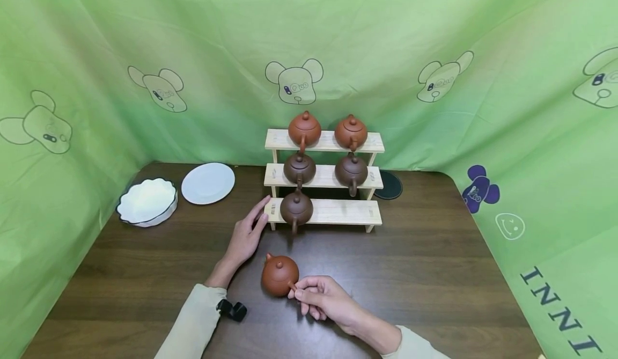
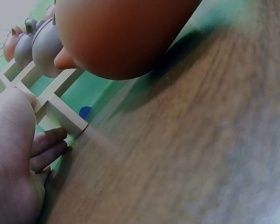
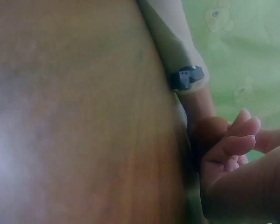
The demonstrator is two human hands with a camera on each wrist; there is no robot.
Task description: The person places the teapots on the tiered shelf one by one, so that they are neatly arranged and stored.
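A small reddish-orange clay teapot [image 1: 280, 277] is in front of the stand, its spout toward the back left. My right hand [image 1: 328, 301] pinches its handle between thumb and fingers. In the left wrist view the teapot [image 2: 121, 37] looms close, with a dark shadow beneath. My left hand [image 1: 245, 238] has its fingers extended at the left end of the lowest step of a pale wooden three-step stand [image 1: 345, 212]. On that step's left side sits a dark brown teapot [image 1: 296, 207]. In the right wrist view my right hand [image 3: 238, 172] partly hides the teapot [image 3: 209, 130].
Two dark brown teapots occupy the middle step and two reddish ones the top step. A white plate [image 1: 208, 183] and a scalloped white dish [image 1: 147, 202] lie at the back left. Behind the stand's right end is a black round coaster [image 1: 389, 185]. Green curtain [image 1: 367, 26] surrounds the table.
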